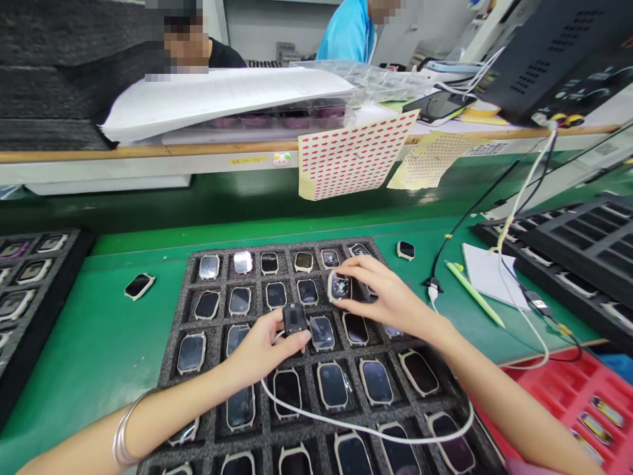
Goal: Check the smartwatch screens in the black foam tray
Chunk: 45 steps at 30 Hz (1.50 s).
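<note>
A dark foam tray point(270, 443) in front of me holds several smartwatch bodies in square pockets. My left hand point(257, 349) is closed round a small black charging puck point(295, 319) whose white cable point(366, 430) trails across the tray to the right. Beside it, my right hand point(380, 293) pinches one watch body point(340, 286) by its edges, just above the tray's second row. Puck and watch are close together but apart.
Loose watch bodies lie on the green mat at left point(139, 285) and beyond the tray point(405, 250). More trays stand at left point(30, 277) and right point(588, 251). A green pen point(475, 293), white pad, red bin point(568, 396) and sticker sheets point(351, 155) are nearby. Two people sit behind the shelf.
</note>
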Motion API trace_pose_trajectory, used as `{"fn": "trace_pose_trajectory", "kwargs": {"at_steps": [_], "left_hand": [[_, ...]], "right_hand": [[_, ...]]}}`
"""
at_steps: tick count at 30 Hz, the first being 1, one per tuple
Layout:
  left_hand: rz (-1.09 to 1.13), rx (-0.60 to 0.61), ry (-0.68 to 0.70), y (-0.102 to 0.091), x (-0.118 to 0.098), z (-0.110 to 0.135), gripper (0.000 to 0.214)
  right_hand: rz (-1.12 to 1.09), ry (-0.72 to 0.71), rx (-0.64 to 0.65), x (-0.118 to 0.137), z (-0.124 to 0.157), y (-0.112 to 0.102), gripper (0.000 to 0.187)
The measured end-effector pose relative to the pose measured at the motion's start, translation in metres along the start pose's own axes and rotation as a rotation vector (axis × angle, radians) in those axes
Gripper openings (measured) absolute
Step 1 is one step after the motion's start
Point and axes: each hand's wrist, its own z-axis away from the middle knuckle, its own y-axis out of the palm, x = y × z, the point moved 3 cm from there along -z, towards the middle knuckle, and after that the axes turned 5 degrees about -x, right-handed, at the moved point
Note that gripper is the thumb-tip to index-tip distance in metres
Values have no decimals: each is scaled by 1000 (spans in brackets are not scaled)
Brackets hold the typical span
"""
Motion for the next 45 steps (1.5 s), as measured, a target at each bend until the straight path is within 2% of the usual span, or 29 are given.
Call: {"fn": "trace_pose_trajectory", "kwargs": {"at_steps": [3,5,10,15,19,21,24,26,31,35,39,42,45], "left_hand": [[16,8,-14,1,0,0,17],[25,13,-22,2,0,0,15],[59,14,-17,1,2,-1,17],[72,33,-28,0,10,-2,26],[68,52,-56,0,11,-4,24],[72,56,-60,0,10,-4,24],[71,48,-73,-1,8,-5,24],[64,41,-85,-2,7,-5,28],[38,18,-103,-4,8,-4,35],[43,22,-81,-3,11,-4,33],[48,-31,-65,-4,13,-5,27],[58,-50,-93,-5,13,-5,27],[75,-57,-120,-6,13,-6,30]], "right_hand": [[109,41,93,-30,10,1,37],[173,11,164,-33,14,0,40],[319,-108,202,-2,-8,2,30],[239,-125,288,14,-34,36,34],[228,-100,258,8,-34,44,37],[191,-89,244,8,-33,38,35],[1,-37,155,16,-34,21,16],[-92,-23,97,25,-34,13,11],[99,-108,125,36,-28,23,31],[95,13,149,28,-27,41,30],[136,143,168,28,-28,54,27],[137,181,165,25,-29,56,31],[-1,206,106,18,-30,49,40]]}}
